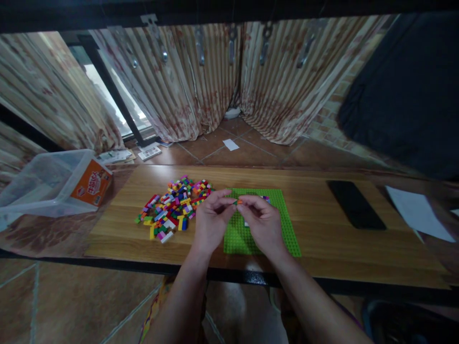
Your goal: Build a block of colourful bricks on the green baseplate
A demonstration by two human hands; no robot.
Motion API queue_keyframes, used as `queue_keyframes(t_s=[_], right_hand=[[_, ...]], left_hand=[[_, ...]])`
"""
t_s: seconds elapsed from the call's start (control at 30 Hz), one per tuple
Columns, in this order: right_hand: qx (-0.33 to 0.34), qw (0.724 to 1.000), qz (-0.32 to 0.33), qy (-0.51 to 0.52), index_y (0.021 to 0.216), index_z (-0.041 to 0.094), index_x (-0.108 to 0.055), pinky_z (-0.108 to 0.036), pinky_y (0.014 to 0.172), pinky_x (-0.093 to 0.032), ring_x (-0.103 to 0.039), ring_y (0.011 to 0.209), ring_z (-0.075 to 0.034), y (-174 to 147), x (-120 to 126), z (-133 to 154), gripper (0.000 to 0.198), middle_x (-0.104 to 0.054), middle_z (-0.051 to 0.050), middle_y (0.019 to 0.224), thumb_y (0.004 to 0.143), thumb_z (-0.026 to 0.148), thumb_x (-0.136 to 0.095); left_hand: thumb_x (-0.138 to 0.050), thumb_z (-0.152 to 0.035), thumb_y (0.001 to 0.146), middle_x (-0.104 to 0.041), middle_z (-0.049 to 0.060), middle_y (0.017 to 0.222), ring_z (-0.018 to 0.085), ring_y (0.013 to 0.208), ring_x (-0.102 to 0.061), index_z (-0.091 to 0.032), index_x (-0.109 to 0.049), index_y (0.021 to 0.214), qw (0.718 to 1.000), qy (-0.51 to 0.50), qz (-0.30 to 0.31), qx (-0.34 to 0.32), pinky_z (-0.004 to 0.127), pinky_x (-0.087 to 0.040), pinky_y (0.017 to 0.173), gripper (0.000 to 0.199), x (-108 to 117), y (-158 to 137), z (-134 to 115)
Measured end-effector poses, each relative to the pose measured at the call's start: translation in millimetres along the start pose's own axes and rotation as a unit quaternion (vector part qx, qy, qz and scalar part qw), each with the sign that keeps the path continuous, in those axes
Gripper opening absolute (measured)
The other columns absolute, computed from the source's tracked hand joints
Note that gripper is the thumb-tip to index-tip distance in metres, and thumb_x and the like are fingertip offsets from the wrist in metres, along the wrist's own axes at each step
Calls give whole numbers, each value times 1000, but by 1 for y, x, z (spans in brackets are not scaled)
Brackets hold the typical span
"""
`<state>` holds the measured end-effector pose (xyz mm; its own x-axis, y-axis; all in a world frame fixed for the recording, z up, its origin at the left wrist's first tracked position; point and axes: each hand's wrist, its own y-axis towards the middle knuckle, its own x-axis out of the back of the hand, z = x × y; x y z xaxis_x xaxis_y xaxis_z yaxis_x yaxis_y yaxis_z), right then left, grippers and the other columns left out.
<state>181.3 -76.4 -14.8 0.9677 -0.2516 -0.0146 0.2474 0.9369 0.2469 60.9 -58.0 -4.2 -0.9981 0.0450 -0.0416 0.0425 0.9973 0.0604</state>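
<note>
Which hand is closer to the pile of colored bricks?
Left. The left hand is just right of the brick pile; the right hand is farther right, over the green baseplate.

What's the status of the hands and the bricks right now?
Left hand and right hand pinch a small orange brick together above the green baseplate. Loose brick pile lies left. Nothing blocking.

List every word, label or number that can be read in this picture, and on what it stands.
Orange label on the clear plastic storage box: red and white print, too blurred to read.
White printed card on the tiled floor: dark marks, too small to read.
Black flat phone and green studded baseplate: no text visible.
</note>
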Motion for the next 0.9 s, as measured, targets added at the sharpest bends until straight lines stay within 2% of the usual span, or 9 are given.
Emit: queue_keyframes(t_s=[0.1,0.17,0.3,0.33,0.43,0.57,0.73,0.9], right_hand=[[2,1000,-21,-14,87,22,-73,-31,71,-56,-67,74,-16,5,13,5,12,-74,-1,80,79,31,-69],[8,998,-49,-38,88,22,-74,-32,71,-56,-68,73,-17,13,30,6,15,-75,-2,81,78,32,-69],[18,982,-148,-114,87,21,-74,-38,78,-56,-70,80,-20,35,76,-3,16,-76,-5,87,77,32,-69],[15,979,-150,-140,87,20,-74,-39,80,-56,-71,82,-21,40,87,-8,16,-76,-6,88,77,31,-68],[-7,974,-88,-208,84,19,-75,-40,79,-55,-71,79,-22,46,107,-24,15,-76,-6,84,77,30,-65],[12,964,0,-265,85,22,-75,-38,82,-54,-70,82,-21,46,106,-35,16,-77,-4,87,81,26,-60],[44,951,33,-306,87,24,-75,-38,83,-53,-70,86,-21,47,97,-33,19,-77,-4,89,83,21,-57],[39,945,53,-321,90,23,-75,-39,86,-52,-70,89,-21,48,96,-31,21,-77,-4,94,85,19,-55]], left_hand=[[-68,-22,77,-75,6,99,18,91,-70,-17,-65,109,1000,13,9,-20,30,-55,85,33,-7,-3,3],[-66,-20,79,-73,8,107,19,97,-69,-18,-65,111,998,42,20,-38,30,-54,86,33,-10,-3,6],[-62,-18,82,-73,8,103,18,86,-70,-16,-65,112,984,175,38,-25,30,-55,77,30,-8,-1,9],[-61,-18,82,-73,9,101,19,84,-70,-16,-65,112,976,212,42,-16,30,-55,76,31,-8,1,10],[-61,-18,83,-73,11,106,21,89,-70,-14,-64,116,954,294,62,-5,32,-55,77,33,-11,4,11],[-59,-19,85,-71,12,114,23,97,-70,-15,-63,120,940,330,86,-13,34,-55,83,35,-19,7,15],[-58,-18,86,-70,13,118,25,100,-69,-12,-63,121,929,357,95,-10,38,-53,92,36,-22,8,15],[-58,-17,86,-70,14,120,25,103,-68,-12,-63,120,929,355,101,-2,37,-53,93,36,-22,8,13]])
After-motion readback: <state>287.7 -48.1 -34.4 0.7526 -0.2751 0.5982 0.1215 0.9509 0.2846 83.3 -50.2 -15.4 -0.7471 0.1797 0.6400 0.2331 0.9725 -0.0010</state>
